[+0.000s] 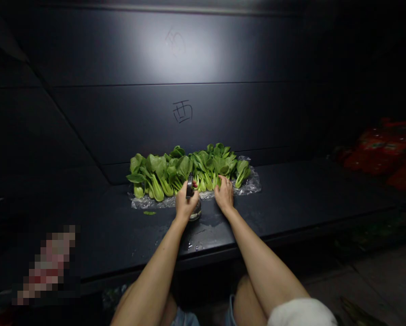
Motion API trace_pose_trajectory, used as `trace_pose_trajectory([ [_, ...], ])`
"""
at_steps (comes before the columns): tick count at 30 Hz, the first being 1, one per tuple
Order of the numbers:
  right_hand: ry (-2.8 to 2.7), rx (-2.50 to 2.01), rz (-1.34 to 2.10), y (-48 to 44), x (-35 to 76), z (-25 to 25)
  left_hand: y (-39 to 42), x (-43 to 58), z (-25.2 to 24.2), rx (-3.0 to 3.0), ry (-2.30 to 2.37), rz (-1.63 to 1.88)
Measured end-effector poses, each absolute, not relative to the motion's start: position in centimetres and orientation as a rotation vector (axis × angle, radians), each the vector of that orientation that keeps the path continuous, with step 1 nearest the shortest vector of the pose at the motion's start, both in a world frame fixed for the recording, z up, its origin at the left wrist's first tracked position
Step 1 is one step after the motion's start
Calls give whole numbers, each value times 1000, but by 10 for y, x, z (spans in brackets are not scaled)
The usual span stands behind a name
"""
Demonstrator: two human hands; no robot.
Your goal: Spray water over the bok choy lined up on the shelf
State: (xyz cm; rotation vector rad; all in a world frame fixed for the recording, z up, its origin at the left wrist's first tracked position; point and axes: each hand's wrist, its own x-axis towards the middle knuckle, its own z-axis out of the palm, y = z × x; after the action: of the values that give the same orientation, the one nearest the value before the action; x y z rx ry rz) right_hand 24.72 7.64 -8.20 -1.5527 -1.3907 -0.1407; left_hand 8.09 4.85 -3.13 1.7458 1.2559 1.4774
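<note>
At one row of greens (169, 171): left hand (185, 203) grips one bottle (196, 213); right hand (225, 197) flat.

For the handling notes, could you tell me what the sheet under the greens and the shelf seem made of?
The sheet looks like thin clear plastic film: crinkled, glinting. The shelf seems dark painted board or metal, matte, water pooling on top; I cannot tell which.

A white sleeve (301, 312) is bunched well back from your right hand (224, 195). Your shorts (184, 318) look pale blue, possibly denim.
</note>
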Motion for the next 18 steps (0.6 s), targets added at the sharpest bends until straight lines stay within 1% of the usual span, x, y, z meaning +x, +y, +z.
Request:
trace_pose_trajectory([
  [11,-1419,-1488,-150,78,239,-81,50,62,-34,1718,1299,1501],
  [18,-1456,-1466,-127,77,228,-77,53,27,-32,1714,1312,1517],
])
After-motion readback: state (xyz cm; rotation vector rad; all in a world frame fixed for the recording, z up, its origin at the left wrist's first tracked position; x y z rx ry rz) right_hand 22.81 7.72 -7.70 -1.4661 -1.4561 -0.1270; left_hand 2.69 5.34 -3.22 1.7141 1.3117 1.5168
